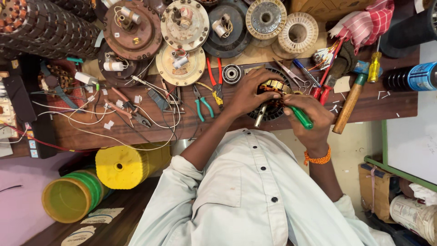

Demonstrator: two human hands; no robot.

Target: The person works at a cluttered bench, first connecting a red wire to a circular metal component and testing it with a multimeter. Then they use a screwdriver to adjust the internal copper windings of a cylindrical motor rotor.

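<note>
My left hand (251, 93) rests on top of a round dark motor stator with copper windings (274, 86) at the front edge of the wooden bench (136, 130), and grips it. A metal shaft (260, 116) sticks out of the stator toward me. My right hand (312, 119) is closed around a green-handled screwdriver (302, 117). The tool points into the stator, and its tip is hidden behind my fingers. An orange beaded band (317, 159) circles my right wrist.
Several round fan motor covers (184, 23) and white winding spools (298, 33) lie at the back. Green pliers (202, 105), red cutters (215, 77), a bearing (231, 74), scissors (293, 75), a wooden-handled hammer (348, 102), a yellow screwdriver (374, 66) and loose wires (91, 119) crowd the bench. Yellow drums (127, 166) stand below left.
</note>
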